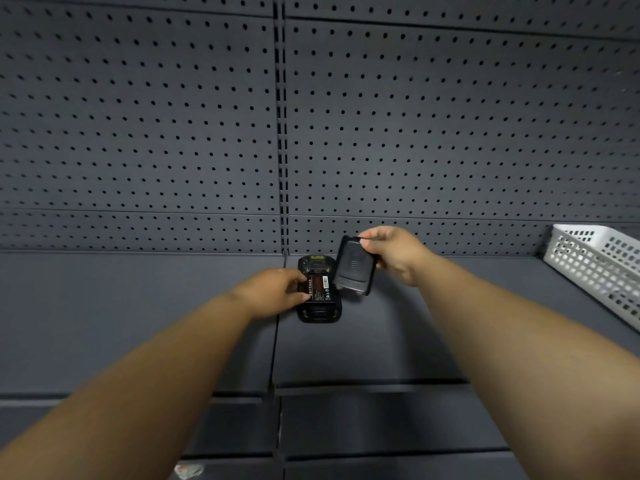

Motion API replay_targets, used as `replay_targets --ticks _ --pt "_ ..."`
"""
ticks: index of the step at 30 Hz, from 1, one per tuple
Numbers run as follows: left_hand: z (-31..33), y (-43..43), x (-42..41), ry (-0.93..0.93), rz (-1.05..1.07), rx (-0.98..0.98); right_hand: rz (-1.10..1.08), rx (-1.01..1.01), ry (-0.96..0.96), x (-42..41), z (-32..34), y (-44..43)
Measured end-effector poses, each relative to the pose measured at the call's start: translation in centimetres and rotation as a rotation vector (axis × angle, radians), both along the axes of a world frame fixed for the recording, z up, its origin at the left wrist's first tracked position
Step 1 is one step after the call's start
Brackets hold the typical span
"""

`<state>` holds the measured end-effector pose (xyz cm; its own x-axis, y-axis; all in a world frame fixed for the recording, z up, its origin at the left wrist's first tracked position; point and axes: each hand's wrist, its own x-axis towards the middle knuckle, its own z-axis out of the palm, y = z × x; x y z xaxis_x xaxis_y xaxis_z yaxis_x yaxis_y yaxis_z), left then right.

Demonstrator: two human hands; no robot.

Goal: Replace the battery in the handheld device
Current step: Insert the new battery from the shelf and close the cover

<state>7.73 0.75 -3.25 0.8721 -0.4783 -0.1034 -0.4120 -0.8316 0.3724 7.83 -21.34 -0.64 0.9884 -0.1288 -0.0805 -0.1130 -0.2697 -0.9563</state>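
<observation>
Handheld device (319,312) lies face-down, flat on the dark grey shelf (138,323), dead centre of view, long axis running 12–6. Back is open and the battery (320,288) sits in the bay, label up w/ red patch + white barcode sticker.

Left grip (277,292) comes in from 8 o'clock and is clenched on the device's 9 o'clock edge, fingertips touching the battery's edge. Can't tell if they pinch the battery itself.

Right grip (398,252) comes in from 4 o'clock and pinches the back cover (354,268), thumb on top near its 12 o'clock end. Cover is off the device, tilted, held just beside it at approx 2 o'clock; its lower end is near the shelf, contact unclear.

White slotted basket (595,265) on the shelf at 3 o'clock, well apart, partly cut by the frame edge. Grey pegboard (138,116) at the back, 12 o'clock.
</observation>
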Motion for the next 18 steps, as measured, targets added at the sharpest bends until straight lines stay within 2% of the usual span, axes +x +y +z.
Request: replay_targets --ticks 6,18 --pt "-0.1 0.6 -0.4 -0.035 -0.055 -0.082 -0.001 -0.073 -0.055 2.1 -2.0 3.8" --pt "-1.1 1.7 0.3 -0.180 -0.205 -0.003 0.111 -0.118 0.006 3.0 -3.1 5.0"
